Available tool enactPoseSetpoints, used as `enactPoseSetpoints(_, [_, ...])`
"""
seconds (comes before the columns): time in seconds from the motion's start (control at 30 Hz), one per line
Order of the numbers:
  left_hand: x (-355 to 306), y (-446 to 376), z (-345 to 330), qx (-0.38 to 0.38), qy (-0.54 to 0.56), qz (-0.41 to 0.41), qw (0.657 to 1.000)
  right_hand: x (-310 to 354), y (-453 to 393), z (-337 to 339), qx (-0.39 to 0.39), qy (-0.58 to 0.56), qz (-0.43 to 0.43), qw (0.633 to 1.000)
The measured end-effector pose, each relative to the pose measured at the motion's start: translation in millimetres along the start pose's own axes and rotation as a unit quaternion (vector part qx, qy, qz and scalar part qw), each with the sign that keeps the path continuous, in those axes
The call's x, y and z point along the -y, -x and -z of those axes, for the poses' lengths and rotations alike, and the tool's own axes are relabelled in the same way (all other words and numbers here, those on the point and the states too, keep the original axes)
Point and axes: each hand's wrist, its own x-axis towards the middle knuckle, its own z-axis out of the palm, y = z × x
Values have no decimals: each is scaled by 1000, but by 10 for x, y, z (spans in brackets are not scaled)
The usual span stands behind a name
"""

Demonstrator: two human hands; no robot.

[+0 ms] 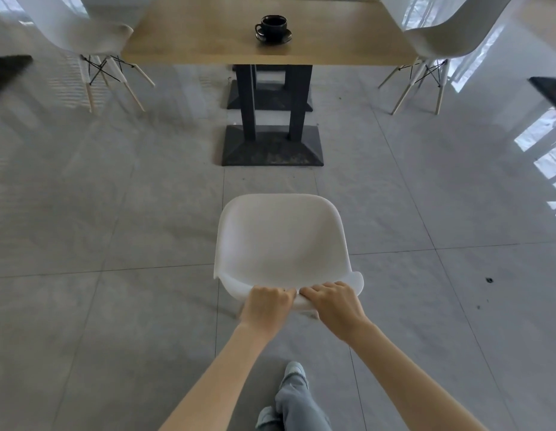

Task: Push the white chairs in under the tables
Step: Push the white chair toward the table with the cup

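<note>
A white shell chair [279, 241] stands on the grey tiled floor straight in front of me, its seat facing the wooden table [208, 35] ahead. A stretch of bare floor separates the chair from the table's black pedestal base [272, 146]. My left hand [265, 306] and my right hand [335, 306] both grip the top edge of the chair's backrest, side by side, fingers curled over the rim. The chair's legs are hidden under the seat.
A black cup on a saucer [273, 28] sits on the table. Two more white chairs stand at the table's sides, one at left [93, 35] and one at right [444, 35]. My shoes [295, 373] are on the floor behind the chair.
</note>
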Motion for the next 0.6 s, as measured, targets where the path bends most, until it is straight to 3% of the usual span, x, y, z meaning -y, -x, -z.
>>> enactPoseSetpoints(0.6, [514,-1379,210,-18,-7,20,1000,-710,-1300,328,-15,-5,25,1000])
